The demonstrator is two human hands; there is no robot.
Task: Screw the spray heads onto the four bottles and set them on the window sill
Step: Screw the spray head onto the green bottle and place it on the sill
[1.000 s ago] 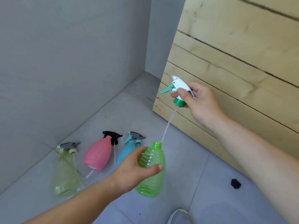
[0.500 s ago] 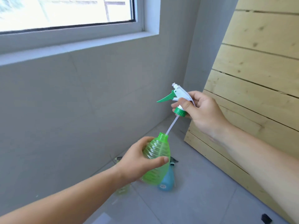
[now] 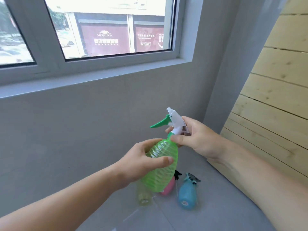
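My left hand (image 3: 141, 161) grips the ribbed green bottle (image 3: 162, 170) around its upper body, holding it tilted in mid-air. My right hand (image 3: 195, 139) pinches the green collar of the white spray head (image 3: 175, 121) with its green trigger, seated on the bottle's neck. On the floor below lie a blue bottle (image 3: 186, 192), a pink bottle (image 3: 167, 188) partly hidden behind the green one, and a pale yellow bottle (image 3: 143, 195). The grey window sill (image 3: 80, 80) runs above, with nothing on it.
A light wooden plank panel (image 3: 275, 104) leans against the wall on the right. A grey wall stands under the window (image 3: 103, 27), and the floor is grey tile (image 3: 208, 214). The blue bottle's grey spray head (image 3: 192, 178) points toward the planks.
The spray head came down along its tube and now sits on the green bottle's neck. My view rose from the floor to the window.
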